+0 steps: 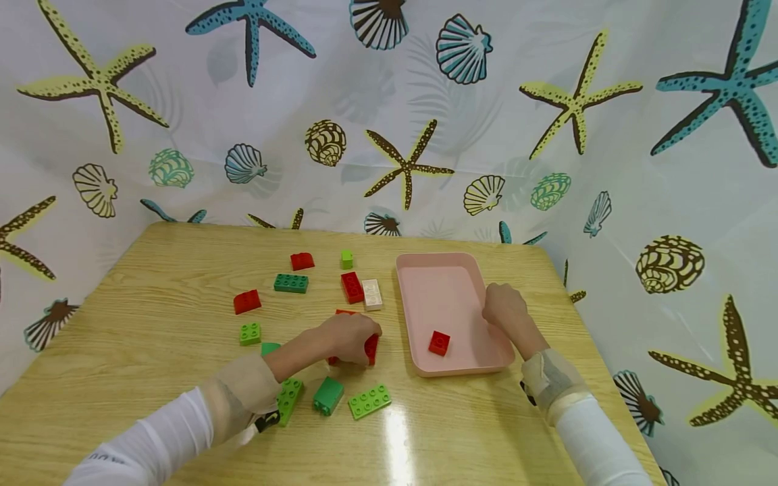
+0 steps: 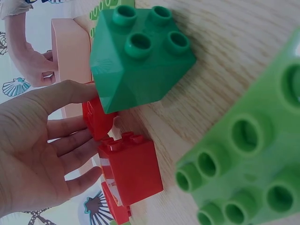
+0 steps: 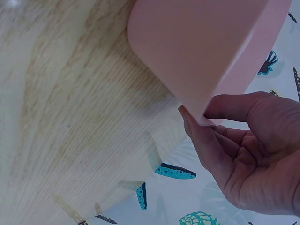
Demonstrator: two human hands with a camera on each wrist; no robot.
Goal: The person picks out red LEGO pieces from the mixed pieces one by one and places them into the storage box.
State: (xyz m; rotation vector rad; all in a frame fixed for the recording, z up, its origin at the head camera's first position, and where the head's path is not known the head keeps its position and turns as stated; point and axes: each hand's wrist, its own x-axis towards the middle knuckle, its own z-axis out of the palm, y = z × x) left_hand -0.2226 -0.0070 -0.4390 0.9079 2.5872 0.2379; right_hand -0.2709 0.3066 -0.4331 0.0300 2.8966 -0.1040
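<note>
My left hand [image 1: 352,335] reaches over the middle of the table, its thumb and fingers gripping a red brick [image 2: 96,117]. Right beside those fingers stands a larger red block [image 2: 136,171] with a printed side. A dark green sloped block [image 2: 140,61] overlaps part of the hand in the left wrist view. My right hand [image 3: 253,154] pinches the rim of a pink tray [image 1: 444,290], thumb on one side and fingers on the other. One small red brick [image 1: 439,343] lies inside the tray near its front left corner.
Behind the left hand lie a red brick [image 1: 352,287], a white brick [image 1: 372,295] and a dark green brick [image 1: 291,283]. Lime bricks, one long brick [image 1: 369,401] among them, lie nearer the front. A patterned cloth [image 1: 273,135] hangs around the table's back and sides.
</note>
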